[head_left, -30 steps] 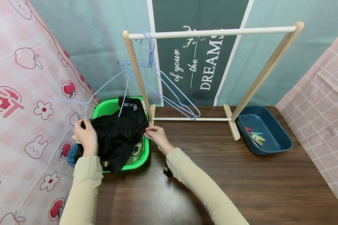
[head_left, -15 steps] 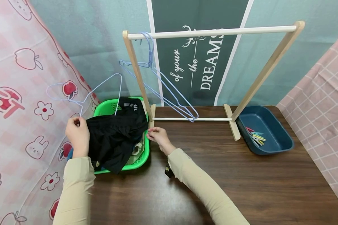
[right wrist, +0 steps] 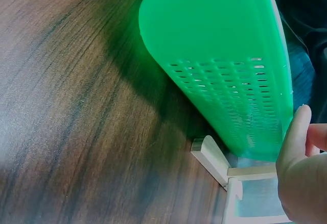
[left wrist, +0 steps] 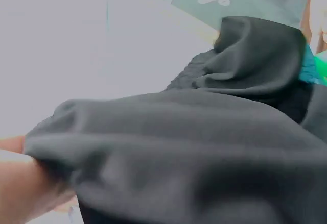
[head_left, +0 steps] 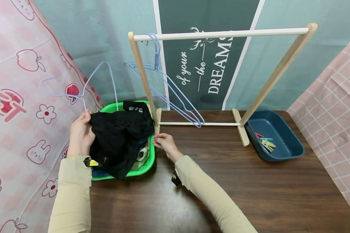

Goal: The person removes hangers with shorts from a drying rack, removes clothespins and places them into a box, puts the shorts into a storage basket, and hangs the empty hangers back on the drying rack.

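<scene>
A pair of black pants (head_left: pixel 115 139) with a gathered elastic waist is spread over the green basket (head_left: pixel 148 163). My left hand (head_left: pixel 81 134) grips the waist edge at the left, and the dark cloth (left wrist: pixel 194 147) fills much of the left wrist view. A pale blue hanger (head_left: pixel 90 76) stands tilted out of the waist, its hook to the left. Whether my left fingers also hold the hanger, I cannot tell. My right hand (head_left: pixel 166 145) is at the basket's right rim, thumb and fingers pinching the opposite end of the pants; the pinch itself is partly hidden.
Behind the basket stands a wooden rack (head_left: pixel 221 33) with more blue hangers (head_left: pixel 175 95) hooked at its left end. A dark blue tub (head_left: pixel 277 129) holds several coloured clothespins (head_left: pixel 266 144). Patterned pink cloth (head_left: pixel 26 129) hangs close on the left.
My left hand has shifted left and turned, its back less to the camera. The hanger has swung left and up, its far arm moving away from the rack. The right hand barely moves.
</scene>
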{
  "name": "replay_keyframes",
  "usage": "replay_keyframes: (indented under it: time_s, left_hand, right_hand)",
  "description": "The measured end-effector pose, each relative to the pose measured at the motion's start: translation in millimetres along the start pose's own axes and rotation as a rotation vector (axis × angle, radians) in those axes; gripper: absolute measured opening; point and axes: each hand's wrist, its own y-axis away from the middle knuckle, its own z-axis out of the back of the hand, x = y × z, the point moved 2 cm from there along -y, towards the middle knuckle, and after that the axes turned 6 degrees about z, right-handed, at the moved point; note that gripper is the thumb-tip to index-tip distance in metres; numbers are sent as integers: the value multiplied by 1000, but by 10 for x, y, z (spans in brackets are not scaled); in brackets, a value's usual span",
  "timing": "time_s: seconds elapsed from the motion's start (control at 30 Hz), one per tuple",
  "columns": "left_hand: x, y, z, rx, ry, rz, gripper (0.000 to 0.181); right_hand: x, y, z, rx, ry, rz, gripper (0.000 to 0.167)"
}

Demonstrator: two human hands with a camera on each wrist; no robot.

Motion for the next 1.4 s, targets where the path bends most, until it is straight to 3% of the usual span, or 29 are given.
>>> replay_keyframes:
  time_s: [0.07,0.13,0.2,0.33,0.47,0.57,0.67,0.9,1.0,1.2,1.4]
  left_hand:
    - [14,-13,14,59,54,0,17]
    - [31,-38,26,12,-15,-88,12]
    - [43,-64,31,-68,-130,-191,12]
    - [57,-83,-7,-209,-443,-354,17]
    - [88,-77,-115,-235,-642,-478,22]
    - [115,-70,-202,-238,-688,-561,23]
    - [135,-53,-256,-258,-680,-639,25]
    - [161,-33,-321,-206,-470,-797,23]
    - [160,-7,-372,-197,-369,-823,18]
    - [135,29,-422,-244,-214,-805,10]
    - [126,3,-306,-268,-349,-873,15]
  right_hand:
    - [-5,-2,7,1,2,0,24]
    - [-14,-5,13,2,6,6,24]
    - [-24,-8,19,1,7,9,24]
    - [-38,-8,30,1,13,12,23]
    - [-46,3,48,-3,21,12,23]
    - [-61,9,58,-1,17,12,23]
    - [-75,6,67,3,8,27,24]
    - [-99,-12,101,-1,-17,52,24]
    - [-107,-8,114,6,-22,56,24]
    - [-109,10,123,-2,-31,53,23]
    - [-107,1,142,-22,-21,40,23]
